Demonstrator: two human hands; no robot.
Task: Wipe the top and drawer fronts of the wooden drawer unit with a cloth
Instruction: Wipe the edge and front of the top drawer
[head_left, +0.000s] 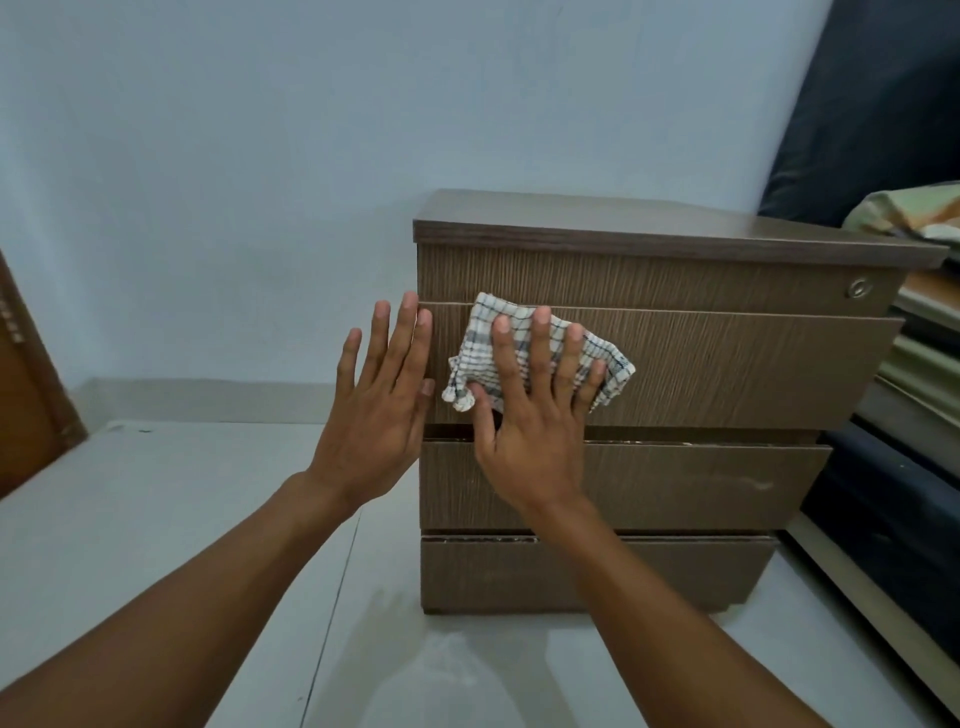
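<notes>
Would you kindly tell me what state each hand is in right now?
Left hand: open, fingers straight, holding nothing.
Right hand: open, flat fingers pressing the cloth against the drawer unit front.

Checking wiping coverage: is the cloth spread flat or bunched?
Bunched: the checked cloth shows crumpled folds under the right hand pressing it on a drawer front.

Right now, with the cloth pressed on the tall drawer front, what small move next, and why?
Probably slide the right hand and cloth rightward along the drawer front: the cloth sits near its left end, most of the front lying to its right.
</notes>
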